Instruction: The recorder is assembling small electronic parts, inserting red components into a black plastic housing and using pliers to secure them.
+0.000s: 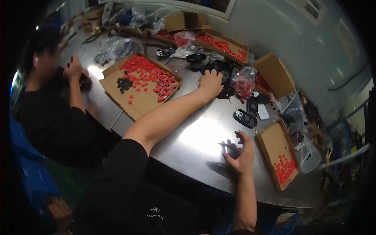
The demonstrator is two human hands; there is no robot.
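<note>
The left arm is stretched across the steel table from the lower left, with the black sleeve ending above the elbow and the forearm slanted up and to the right, past the near right corner of a large cardboard tray. The left hand is held palm down over a pile of black parts near the far side of the table; its fingers are slightly spread and bent downward at their tips, and whether anything is gripped beneath them cannot be told. Just to the right of the pile, a clear bag of red pieces is seen. The right forearm is raised almost straight from the lower edge, and the right hand is held above bare metal with its palm turned to the left. Its thumb and forefinger are kept well apart, the fingers being curled; the dark area beside them is too blurred to be made out. Beyond this hand, a black oval casing is laid on the table, and to its right a smaller cardboard tray is placed, with red pieces gathered toward its near end. At the left, a co-worker's hand is raised.
</note>
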